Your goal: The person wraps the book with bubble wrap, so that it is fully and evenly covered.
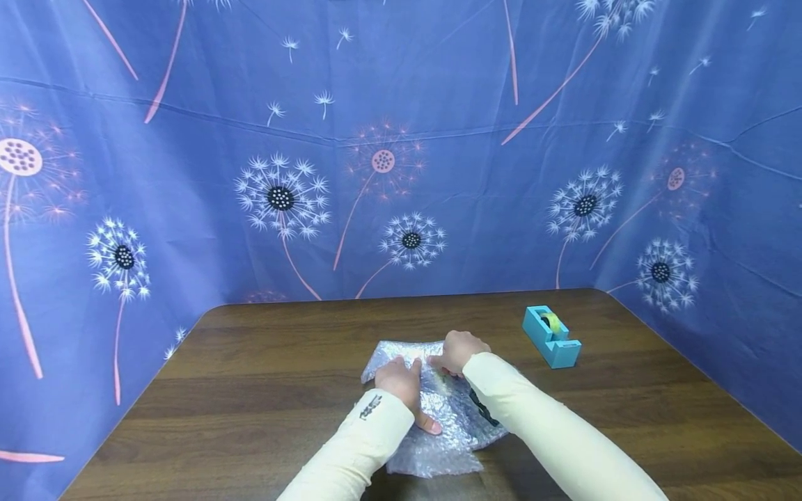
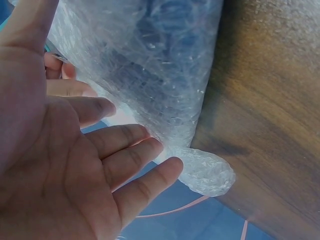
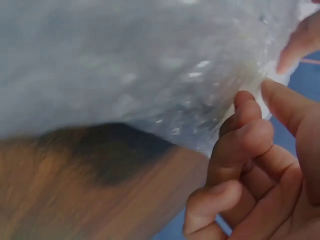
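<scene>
A bundle of clear bubble wrap [image 1: 432, 452] lies on the table, with something dark [image 1: 481, 407] showing at its right side, its kind unclear. My left hand [image 1: 401, 386] rests on the wrap's left part, its fingers fairly straight and spread. The left wrist view shows the palm of that hand beside the bulging wrap [image 2: 150, 65]. On the far right part of the bundle, my right hand [image 1: 460, 353] has curled fingers. From the right wrist, its thumb and forefinger appear to pinch the edge of the wrap [image 3: 190, 80], where a faint yellowish patch shows.
A turquoise tape dispenser [image 1: 551, 337] with a yellow roll stands at the back right of the brown wooden table [image 1: 269, 390]. Blue cloth [image 1: 476, 188] with a dandelion print hangs behind the table and along both sides.
</scene>
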Tool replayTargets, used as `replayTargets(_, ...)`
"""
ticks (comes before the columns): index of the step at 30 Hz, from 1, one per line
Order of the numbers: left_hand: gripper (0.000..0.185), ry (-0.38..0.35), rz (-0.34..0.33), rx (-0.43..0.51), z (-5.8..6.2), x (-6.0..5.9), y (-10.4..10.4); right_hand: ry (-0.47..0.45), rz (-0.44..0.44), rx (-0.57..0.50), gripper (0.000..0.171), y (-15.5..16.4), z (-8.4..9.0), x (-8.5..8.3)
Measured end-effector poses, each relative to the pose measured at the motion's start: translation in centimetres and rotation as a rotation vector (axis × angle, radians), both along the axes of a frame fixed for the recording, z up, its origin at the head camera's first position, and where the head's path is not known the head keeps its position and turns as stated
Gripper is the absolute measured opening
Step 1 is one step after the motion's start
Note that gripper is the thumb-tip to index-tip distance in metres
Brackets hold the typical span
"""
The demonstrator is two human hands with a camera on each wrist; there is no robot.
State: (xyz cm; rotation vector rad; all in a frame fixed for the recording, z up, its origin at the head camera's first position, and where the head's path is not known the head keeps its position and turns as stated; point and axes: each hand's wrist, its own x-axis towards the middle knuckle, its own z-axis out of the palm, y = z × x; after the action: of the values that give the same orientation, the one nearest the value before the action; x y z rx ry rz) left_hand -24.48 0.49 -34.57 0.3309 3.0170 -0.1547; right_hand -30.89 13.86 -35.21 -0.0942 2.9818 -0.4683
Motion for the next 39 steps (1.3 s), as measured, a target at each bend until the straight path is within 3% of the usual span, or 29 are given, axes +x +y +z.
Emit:
replayTargets(10, 0.117, 0.003, -0.008, -0.004, 0.3, 0.1, 0.0, 0.073, 0.205, 0.033, 0.034, 1.4, -0.6, 1.2)
replayTargets(15, 0.117, 0.003, -0.011, -0.014, 0.4, 0.2, 0.3, 0.001, 0.291, -0.064, 0.034, 2.5, -0.6, 1.3)
replayTargets(20, 0.117, -0.009, -0.009, -0.034, 0.2, 0.2, 0.5, -0.082, 0.302, -0.141, 0.029, 3.2, -0.4, 0.9)
replayTargets(31, 0.115, -0.01, 0.014, -0.016, 0.2, 0.2, 0.5, -0.102, 0.376, -0.136, 0.032, 3.5, -0.2, 0.8)
replayTargets(35, 0.116, -0.016, 0.016, -0.011, 0.1, 0.2, 0.5, -0.134, 0.335, -0.136, 0.03, 3.2, 0.3, 0.8)
replayTargets(39, 0.116, -0.032, 0.019, -0.017, 0.0, -0.1, 0.5, -0.085, 0.267, -0.149, 0.04, 2.8, -0.3, 0.4)
